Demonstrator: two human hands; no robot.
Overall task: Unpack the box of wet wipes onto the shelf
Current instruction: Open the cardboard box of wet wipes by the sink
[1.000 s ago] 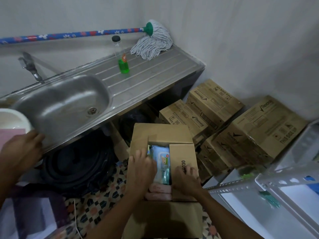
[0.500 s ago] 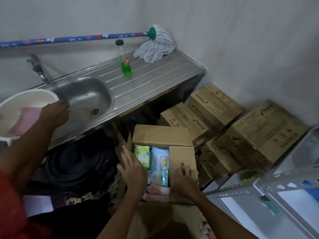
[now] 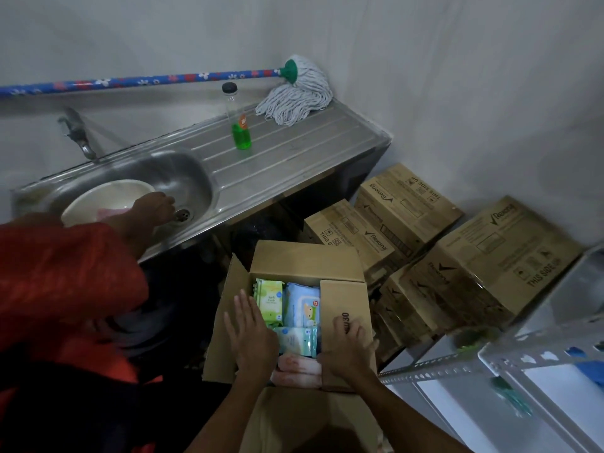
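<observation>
**Box is finally open, wipes still all inside**

Cramped white-walled corner [image 3: 457, 76], with a stainless sink surface [image 3: 294, 165] along the back and a grey metal shelf [image 3: 510, 358] poking in at the right. A heap of sealed Rexona cartons [image 3: 490, 256] sits on the floor between them.

The open box [image 3: 307, 263] is right in front on the floor, just beside the shelf. A second ago its left flap [image 3: 225, 318] was folded over the top. Now it's pushed outward, so a green pack [image 3: 269, 300] shows next to the blue pack [image 3: 302, 305]. The right flap [image 3: 343, 302] still lies across the opening.

Neither of the hands is grasping anything. The left hand [image 3: 253, 338] is flat with straight fingers at the edge of the opened flap, and the right hand [image 3: 351, 348] is spread and pressing on the right flap.

Someone else in a red sleeve [image 3: 65, 273] has moved a white basin [image 3: 98, 201] into the sink bowl.

My read: this is still the opening stage. No pack has been lifted yet and none has reached the shelf.
</observation>
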